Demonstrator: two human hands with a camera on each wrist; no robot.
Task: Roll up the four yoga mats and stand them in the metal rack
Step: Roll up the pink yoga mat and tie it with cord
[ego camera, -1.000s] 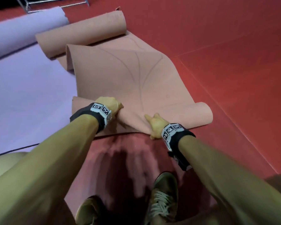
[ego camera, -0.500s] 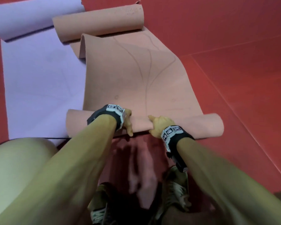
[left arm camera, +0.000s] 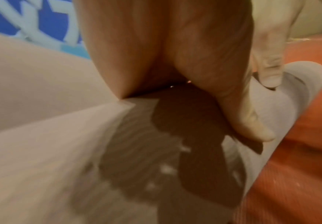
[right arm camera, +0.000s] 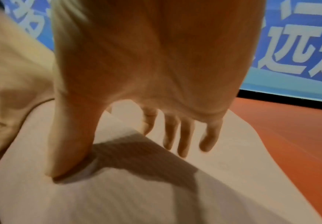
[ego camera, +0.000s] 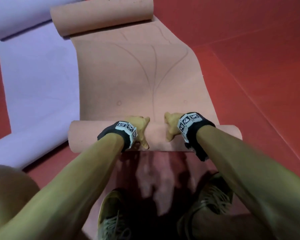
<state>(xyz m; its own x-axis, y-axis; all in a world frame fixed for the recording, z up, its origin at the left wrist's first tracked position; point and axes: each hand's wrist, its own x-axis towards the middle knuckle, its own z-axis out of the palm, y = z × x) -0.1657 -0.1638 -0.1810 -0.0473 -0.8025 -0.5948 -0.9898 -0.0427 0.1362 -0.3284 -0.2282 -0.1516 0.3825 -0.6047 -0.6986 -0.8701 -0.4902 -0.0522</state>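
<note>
A salmon-pink yoga mat (ego camera: 137, 75) lies lengthwise on the red floor. Its near end is wound into a roll (ego camera: 87, 135) lying across in front of me. Its far end curls into a second roll (ego camera: 102, 14). My left hand (ego camera: 139, 127) and right hand (ego camera: 171, 126) both rest on top of the near roll, close together near its middle. In the right wrist view the fingers (right arm camera: 183, 136) reach straight over the roll and the thumb (right arm camera: 70, 151) presses on it. In the left wrist view the palm (left arm camera: 166, 45) lies on the roll (left arm camera: 41, 136) and hides the fingers.
A lavender mat (ego camera: 38, 75) lies flat on the left, touching the pink one, with both ends curled up. Red floor (ego camera: 258, 84) stretches to the right. My shoes (ego camera: 111, 219) stand just behind the roll. A blue banner (right arm camera: 290, 45) lines the far wall.
The near roll has grown and moved away from me along the mat. Both hands went from holding the mat's edge to pressing on top of the roll. The metal rack has left the view.
</note>
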